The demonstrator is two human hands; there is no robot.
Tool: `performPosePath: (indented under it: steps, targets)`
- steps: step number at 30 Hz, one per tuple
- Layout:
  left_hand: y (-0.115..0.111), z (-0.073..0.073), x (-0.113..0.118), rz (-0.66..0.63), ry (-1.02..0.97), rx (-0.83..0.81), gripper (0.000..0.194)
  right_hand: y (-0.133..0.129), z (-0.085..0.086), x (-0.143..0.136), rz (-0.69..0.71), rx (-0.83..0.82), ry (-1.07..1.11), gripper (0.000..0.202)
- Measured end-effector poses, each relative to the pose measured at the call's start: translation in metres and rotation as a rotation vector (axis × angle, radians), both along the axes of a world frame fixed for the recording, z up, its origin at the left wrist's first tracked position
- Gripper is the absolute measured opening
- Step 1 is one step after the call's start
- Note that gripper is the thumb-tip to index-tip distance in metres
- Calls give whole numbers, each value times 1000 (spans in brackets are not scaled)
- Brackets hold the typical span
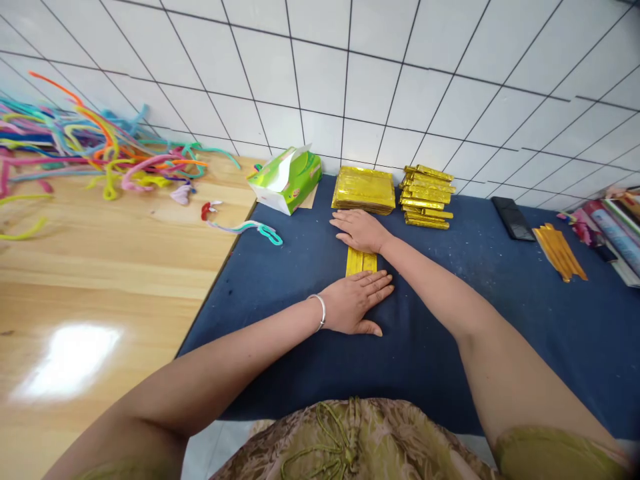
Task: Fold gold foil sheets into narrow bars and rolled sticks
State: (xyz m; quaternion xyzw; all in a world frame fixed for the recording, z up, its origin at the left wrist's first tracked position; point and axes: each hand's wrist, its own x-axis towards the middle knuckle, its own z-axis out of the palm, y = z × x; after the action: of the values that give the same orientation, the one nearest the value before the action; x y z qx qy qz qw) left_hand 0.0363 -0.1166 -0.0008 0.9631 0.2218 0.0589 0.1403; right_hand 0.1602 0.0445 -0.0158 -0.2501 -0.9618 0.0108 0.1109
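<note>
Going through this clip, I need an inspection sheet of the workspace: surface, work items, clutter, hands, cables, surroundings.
Surface: dark blue top, with a wooden tabletop at its left.
Work items: gold strip partly covered by the hands; neat gold stack and looser gold pile beyond.
Clutter: tissue box, dark phone and orange-gold strips on the blue; tangled colored fuzzy stems on the wood.
Hands: left hand flat across the strip's near end, right hand flat over its far part.
Cables: nothing seen.
Surroundings: white tiled wall behind.
</note>
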Motion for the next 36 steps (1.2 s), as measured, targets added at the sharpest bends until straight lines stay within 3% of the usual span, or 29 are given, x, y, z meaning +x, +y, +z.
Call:
performPosePath:
  steps: [9, 13, 16, 18, 21, 24, 31, 36]
  targets:
    - [-26, 9, 3, -59, -51, -94, 91, 7, 4, -2, -11, 103, -62, 48]
    - [-29, 24, -5, -185, -193, -160, 67, 5, 3, -2, -16, 120, -83, 49]
    - [-12, 28, -14, -67, -314, -128, 48, 4, 3, -2, -25, 131, -73, 49]
    - [5, 23, -19, 58, -303, -80, 45, 4, 3, -2, -25, 132, -65, 48]
    - [23, 8, -21, 116, -153, -34, 50, 5, 3, -1, -20, 122, -54, 47]
    - [25, -1, -18, 135, -29, 16, 72, 6, 2, -1, -16, 119, -43, 47]
    - [15, 0, -13, 185, 21, 50, 79, 6, 6, -1, 4, 109, -18, 45]
    - [16, -1, -14, 192, 9, 64, 80, -12, 12, 19, -76, 62, 137, 44]
